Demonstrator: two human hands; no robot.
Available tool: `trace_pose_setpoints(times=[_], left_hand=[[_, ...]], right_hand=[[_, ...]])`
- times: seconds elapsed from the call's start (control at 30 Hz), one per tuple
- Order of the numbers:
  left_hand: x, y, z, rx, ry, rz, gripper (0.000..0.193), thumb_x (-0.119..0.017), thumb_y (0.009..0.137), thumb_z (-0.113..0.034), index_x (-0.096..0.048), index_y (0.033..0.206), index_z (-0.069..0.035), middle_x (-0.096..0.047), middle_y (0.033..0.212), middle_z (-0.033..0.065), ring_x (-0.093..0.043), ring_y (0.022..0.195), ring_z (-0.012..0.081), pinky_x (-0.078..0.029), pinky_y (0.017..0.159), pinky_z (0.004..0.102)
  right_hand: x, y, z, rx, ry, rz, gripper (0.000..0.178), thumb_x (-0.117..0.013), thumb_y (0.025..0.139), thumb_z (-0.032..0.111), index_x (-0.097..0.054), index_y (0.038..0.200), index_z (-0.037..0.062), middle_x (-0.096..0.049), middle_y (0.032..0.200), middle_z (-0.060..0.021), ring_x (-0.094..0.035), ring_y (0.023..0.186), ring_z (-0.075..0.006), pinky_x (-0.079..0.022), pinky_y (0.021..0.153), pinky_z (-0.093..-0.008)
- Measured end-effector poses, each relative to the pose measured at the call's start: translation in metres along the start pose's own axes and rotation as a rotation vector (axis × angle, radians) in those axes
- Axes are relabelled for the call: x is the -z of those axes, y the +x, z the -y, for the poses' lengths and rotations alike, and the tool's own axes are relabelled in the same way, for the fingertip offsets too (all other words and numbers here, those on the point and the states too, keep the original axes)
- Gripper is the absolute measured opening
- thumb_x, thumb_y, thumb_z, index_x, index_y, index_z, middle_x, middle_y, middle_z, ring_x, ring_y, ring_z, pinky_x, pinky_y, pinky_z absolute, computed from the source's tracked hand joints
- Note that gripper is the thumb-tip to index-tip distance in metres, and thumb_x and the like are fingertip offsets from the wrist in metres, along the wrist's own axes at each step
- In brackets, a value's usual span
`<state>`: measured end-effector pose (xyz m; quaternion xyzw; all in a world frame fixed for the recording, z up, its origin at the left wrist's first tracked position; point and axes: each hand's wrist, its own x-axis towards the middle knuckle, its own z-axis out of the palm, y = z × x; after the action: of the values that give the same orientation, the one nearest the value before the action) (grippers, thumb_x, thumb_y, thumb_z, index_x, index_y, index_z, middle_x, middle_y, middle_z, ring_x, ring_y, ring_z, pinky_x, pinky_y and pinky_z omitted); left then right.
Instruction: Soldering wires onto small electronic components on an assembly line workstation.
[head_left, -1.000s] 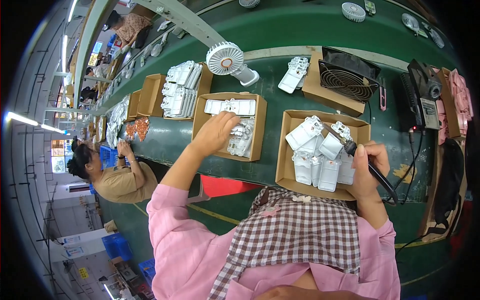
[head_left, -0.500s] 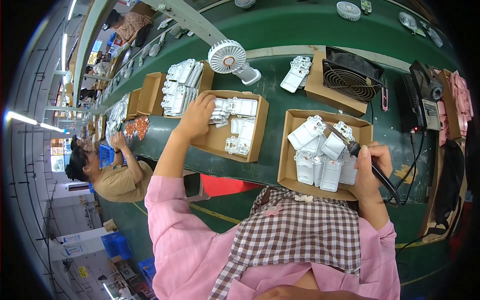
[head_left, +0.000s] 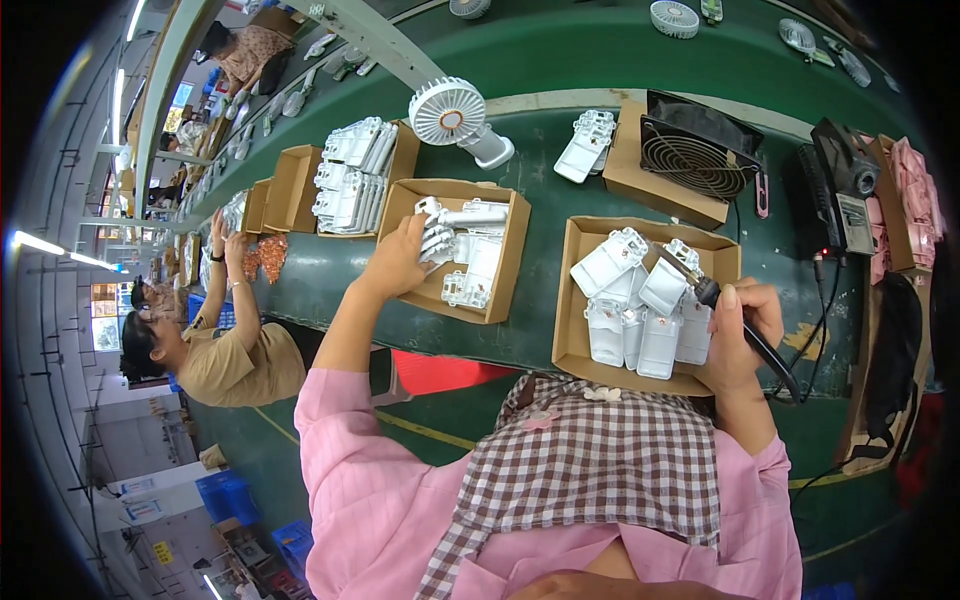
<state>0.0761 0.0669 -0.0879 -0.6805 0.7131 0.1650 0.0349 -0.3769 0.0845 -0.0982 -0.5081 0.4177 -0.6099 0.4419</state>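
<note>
My left hand (head_left: 393, 262) reaches into a cardboard box (head_left: 508, 262) at the centre, its fingers closed around a few white plastic housings (head_left: 437, 243). More white housings (head_left: 483, 262) lie in the same box. My right hand (head_left: 748, 335) grips a soldering iron (head_left: 709, 293) by its black handle. The iron's metal tip slants up and left, over white plastic housings (head_left: 660, 345) piled in a second cardboard box (head_left: 567, 340). Small reddish or copper spots show on several of those pieces. Whether the tip touches one of them, I cannot tell.
A white handheld fan (head_left: 450, 113) stands behind the boxes. Stacked housings (head_left: 350, 180) fill a box to the left. Rearward right are a black fan with a round grille (head_left: 697, 160) and a dark device with a cable (head_left: 825, 210). A co-worker (head_left: 235, 350) sits at left.
My left hand has shifted slightly down in the box and drawn housings up toward its near-left side. The right hand and iron keep their place. The co-worker's arms have risen.
</note>
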Motion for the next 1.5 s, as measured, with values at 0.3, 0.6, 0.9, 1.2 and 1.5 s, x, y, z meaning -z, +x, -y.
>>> trace_pose_setpoints(times=[0.3, 0.6, 0.9, 1.2, 1.5], left_hand=[[0.023, -0.040, -0.037, 0.260, -1.300, -0.207, 0.056, -0.073, 0.075, -0.005, -0.049, 0.125, 0.000, -0.064, 0.104, 0.0103, -0.066, 0.094, 0.0231, -0.053, 0.081, 0.0345], [-0.007, -0.013, -0.168, 0.003, -1.951, 0.025, 0.054, -0.074, 0.075, -0.007, -0.050, 0.123, -0.001, -0.065, 0.103, 0.0134, -0.068, 0.081, 0.0237, -0.058, 0.070, 0.0359], [-0.053, 0.036, -0.246, -0.059, -1.700, -0.160, 0.058, -0.076, 0.077, -0.001, -0.047, 0.127, 0.000, -0.063, 0.108, 0.0081, -0.063, 0.096, 0.0148, -0.052, 0.085, 0.0303], [-0.068, 0.041, -0.235, -0.031, -1.551, -0.170, 0.065, -0.082, 0.073, -0.009, -0.048, 0.127, 0.003, -0.059, 0.114, 0.0102, -0.061, 0.101, 0.0165, -0.051, 0.085, 0.0307], [-0.063, 0.039, -0.238, -0.064, -1.612, -0.157, 0.057, -0.080, 0.075, -0.005, -0.050, 0.123, 0.002, -0.064, 0.107, 0.0078, -0.062, 0.096, 0.0136, -0.052, 0.082, 0.0289]], right_hand=[[-0.001, 0.003, -0.001, 0.048, 0.043, 0.020, 0.014, -0.061, 0.092, 0.003, -0.049, 0.084, 0.0042, -0.053, 0.072, -0.0040, -0.046, 0.058, -0.0066, -0.037, 0.054, -0.0213], [0.001, -0.001, 0.000, 0.082, 0.156, -0.015, 0.012, -0.060, 0.091, 0.004, -0.048, 0.090, 0.0037, -0.054, 0.074, -0.0060, -0.049, 0.057, -0.0081, -0.042, 0.054, -0.0228], [-0.001, -0.010, 0.007, 0.187, -0.044, -0.009, 0.013, -0.066, 0.088, 0.002, -0.053, 0.091, 0.0002, -0.062, 0.080, -0.0095, -0.059, 0.067, -0.0094, -0.048, 0.060, -0.0233], [-0.006, -0.003, -0.001, 0.088, -0.155, -0.032, 0.015, -0.070, 0.087, 0.004, -0.056, 0.084, 0.0006, -0.063, 0.073, -0.0049, -0.056, 0.062, -0.0048, -0.045, 0.055, -0.0207], [-0.006, -0.002, -0.002, 0.093, -0.189, -0.013, 0.015, -0.071, 0.086, 0.005, -0.056, 0.083, 0.0010, -0.063, 0.073, -0.0053, -0.054, 0.061, -0.0046, -0.044, 0.054, -0.0207]])
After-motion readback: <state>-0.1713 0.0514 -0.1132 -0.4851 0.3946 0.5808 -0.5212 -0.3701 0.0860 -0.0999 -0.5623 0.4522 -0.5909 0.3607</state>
